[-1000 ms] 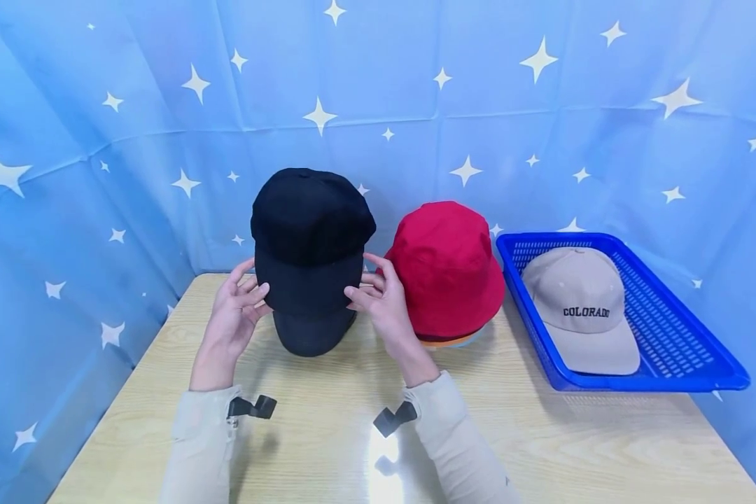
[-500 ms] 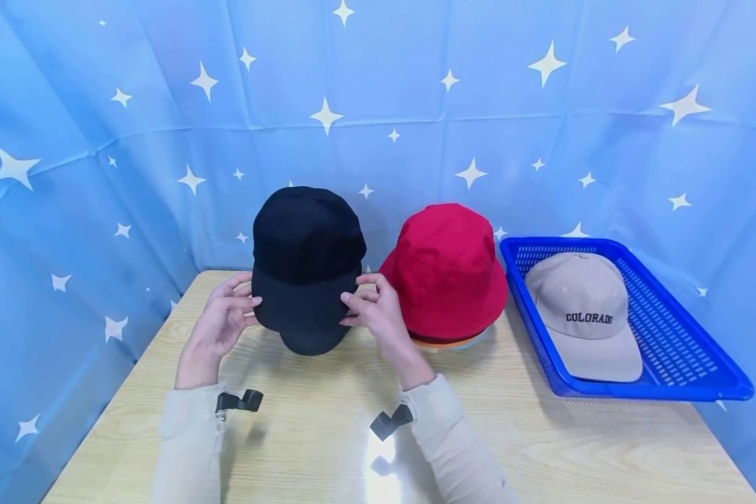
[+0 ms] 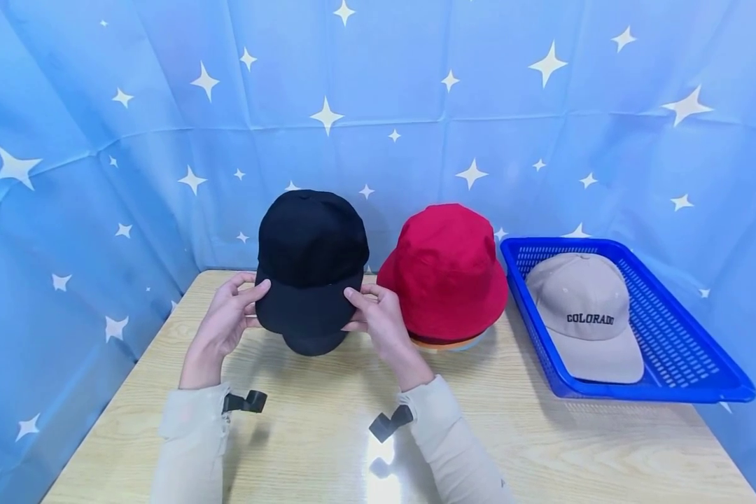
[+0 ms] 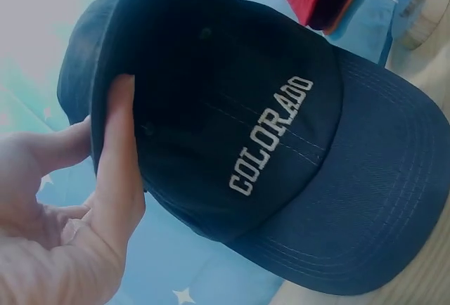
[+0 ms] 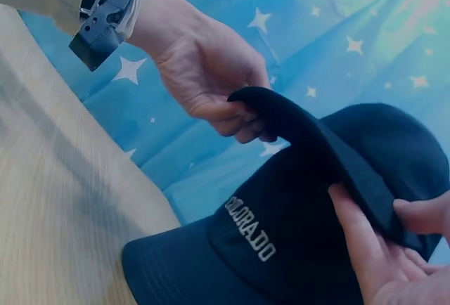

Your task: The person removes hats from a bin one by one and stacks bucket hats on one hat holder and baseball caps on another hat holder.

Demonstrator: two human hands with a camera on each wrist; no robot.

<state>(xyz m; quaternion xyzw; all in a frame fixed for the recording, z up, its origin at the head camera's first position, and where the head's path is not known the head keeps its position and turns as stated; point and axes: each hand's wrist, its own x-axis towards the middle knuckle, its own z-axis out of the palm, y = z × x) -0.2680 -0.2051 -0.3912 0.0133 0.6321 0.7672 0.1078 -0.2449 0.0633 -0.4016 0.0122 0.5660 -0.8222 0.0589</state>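
Blue star-print curtain [image 3: 384, 59] bkgd, pale wood surface [image 3: 315, 448]. Vs 1 s ago, upper blk cap [image 3: 311, 238], approx 9 o'clock of head-view ctr, sits lower over the lower blk cap [image 3: 315, 346], whose bill pokes out at its 6. Prob. means nesting is well along, not done: wrist views show the upper brim clear of the lower one's COLORADO front; can't tell if crowns are fully seated. L hand [image 3: 222, 320] at 8, R hand [image 3: 386, 324] at 4, both pinching brim edges, thumbs on top, fingers under. Red bucket hat [image 3: 450, 273] at 3; farther out, blue basket [image 3: 693, 395] w/ beige cap [image 3: 579, 297].
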